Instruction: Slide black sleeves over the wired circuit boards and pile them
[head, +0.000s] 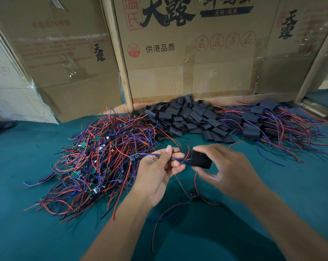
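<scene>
Both forearms reach in from below and meet over the green table [27,232]. The left hand [157,172] is turned palm-up, thumb and curled fingers pinching a small bunch of blue and red wires [175,158]. The right hand [225,168] comes in palm-down, thumb underneath and fingers on top, gripping one black sleeve [200,159] — the wires run straight from the left pinch into the sleeve's near mouth. The board itself I cannot make out; it may be hidden inside.

Three heaps lie beyond the hands: a tangle of bare wired boards [101,159] to the left, far too many to count; a mound of loose black sleeves [187,115] in the middle against the cardboard boxes [178,59]; and a pile of finished sleeved boards [268,125] to the right. One more small wired part [194,195] lies on the cloth just below the hands, its red leads trailing toward the near edge.
</scene>
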The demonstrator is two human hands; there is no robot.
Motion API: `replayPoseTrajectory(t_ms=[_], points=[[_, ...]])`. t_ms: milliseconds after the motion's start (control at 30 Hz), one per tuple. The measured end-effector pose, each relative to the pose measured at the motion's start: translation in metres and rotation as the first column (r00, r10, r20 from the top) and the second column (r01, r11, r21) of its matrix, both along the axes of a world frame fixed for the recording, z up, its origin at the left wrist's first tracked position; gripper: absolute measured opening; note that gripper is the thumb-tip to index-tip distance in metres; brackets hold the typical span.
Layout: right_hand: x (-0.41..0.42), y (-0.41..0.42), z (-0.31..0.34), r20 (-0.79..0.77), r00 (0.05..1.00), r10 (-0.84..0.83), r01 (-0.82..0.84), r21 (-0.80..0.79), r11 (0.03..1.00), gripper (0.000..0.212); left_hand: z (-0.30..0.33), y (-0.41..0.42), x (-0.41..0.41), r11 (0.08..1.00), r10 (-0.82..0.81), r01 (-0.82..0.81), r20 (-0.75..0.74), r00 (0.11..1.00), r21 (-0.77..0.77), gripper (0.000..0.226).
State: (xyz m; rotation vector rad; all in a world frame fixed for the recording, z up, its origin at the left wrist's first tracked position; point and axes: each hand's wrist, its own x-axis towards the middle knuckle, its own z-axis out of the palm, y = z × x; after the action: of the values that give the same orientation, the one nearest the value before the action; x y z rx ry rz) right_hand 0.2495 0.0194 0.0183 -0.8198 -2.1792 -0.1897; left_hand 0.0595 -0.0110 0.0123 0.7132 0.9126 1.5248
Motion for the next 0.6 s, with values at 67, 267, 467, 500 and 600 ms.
replayPoseTrajectory(t_ms=[67,267,467,500,600], points=[[0.0,0.0,0.0,0.02,1.0,0.007,-0.007,0.002,1.0,0.036,0.0,-0.001,0.001,0.999,-0.029,0.028,-0.034,0.999,-0.022,0.027],[-0.002,-0.001,-0.004,0.093,0.995,0.021,-0.017,-0.046,0.999,0.038,0.0,-0.003,0.0,0.986,-0.069,0.032,-0.227,0.972,-0.162,0.053],[-0.007,-0.004,-0.005,0.133,0.99,0.051,-0.036,-0.11,0.993,0.037,-0.003,-0.003,0.007,0.982,-0.066,-0.012,-0.404,0.912,-0.186,0.053],[-0.009,-0.005,-0.006,0.14,0.989,0.048,-0.029,-0.139,0.99,0.037,-0.004,-0.003,0.009,0.982,-0.087,0.008,-0.412,0.907,-0.191,0.055],[-0.015,-0.008,-0.009,0.041,0.997,0.063,-0.045,-0.35,0.936,0.031,-0.01,-0.002,0.013,0.981,-0.151,0.081,-0.443,0.883,-0.174,0.059]])
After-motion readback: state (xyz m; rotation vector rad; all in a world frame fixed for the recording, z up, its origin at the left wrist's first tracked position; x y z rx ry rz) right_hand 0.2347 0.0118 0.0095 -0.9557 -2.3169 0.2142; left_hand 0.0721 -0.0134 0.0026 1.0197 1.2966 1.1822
